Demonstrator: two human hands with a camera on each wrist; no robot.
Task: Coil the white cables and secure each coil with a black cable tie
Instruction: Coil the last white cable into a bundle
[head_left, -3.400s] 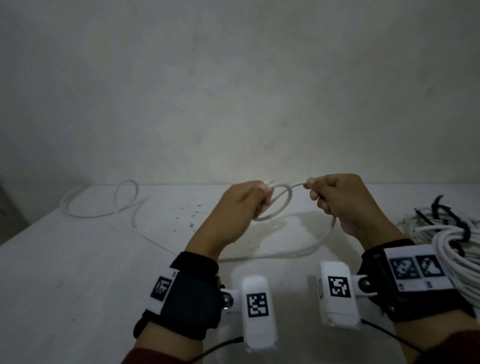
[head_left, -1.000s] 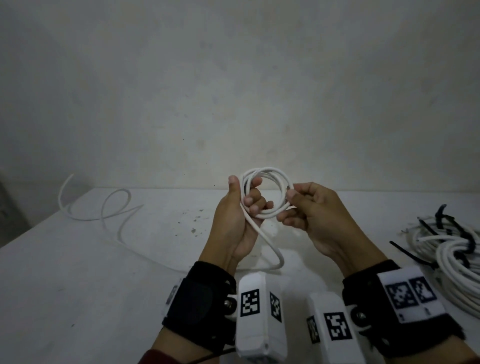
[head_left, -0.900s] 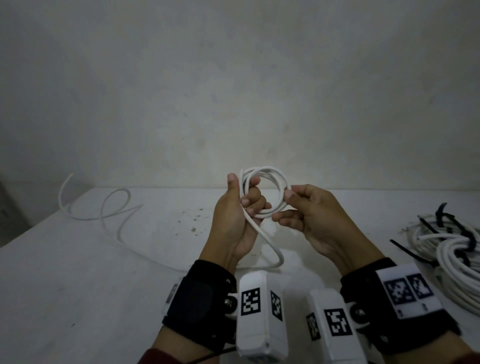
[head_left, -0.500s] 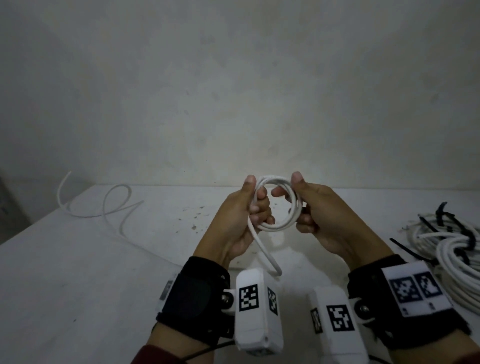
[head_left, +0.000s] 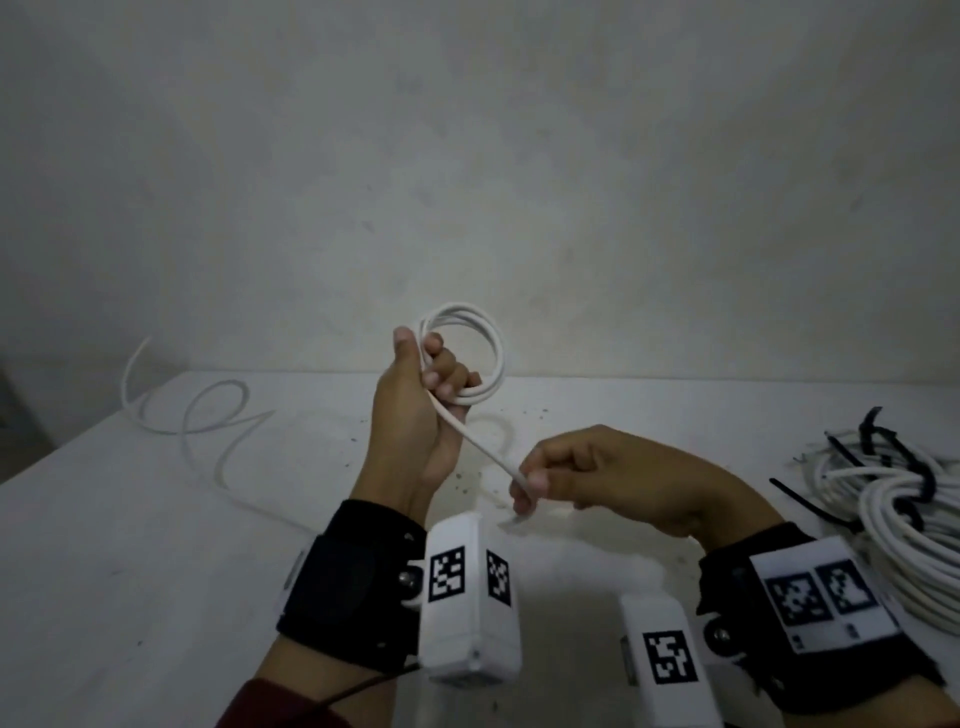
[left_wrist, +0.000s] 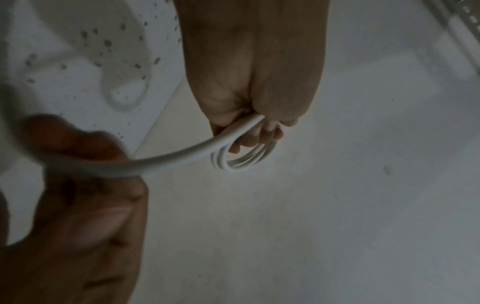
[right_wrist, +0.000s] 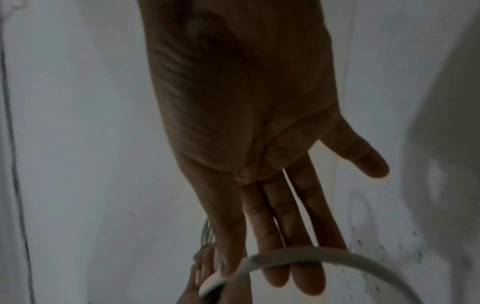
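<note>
Above the pale speckled table (head_left: 156, 519) | my left hand (head_left: 415, 415) grips a round coil (head_left: 467, 358) of smooth white cable | right hand (head_left: 613, 478) loosely open, fingers (right_wrist: 283, 236) under its tail

White cable (head_left: 470, 358), white table (head_left: 156, 519), off-white wall (head_left: 467, 156). Black wristbands (head_left: 353, 577), white camera housings (head_left: 470, 597) bearing black-and-white square-patterned tags. Dark specks (head_left: 358, 439) dot the tabletop. Far right, white cable coils (head_left: 909, 519) with black ties (head_left: 893, 452). A dark red sleeve (head_left: 280, 706) shows.
</note>
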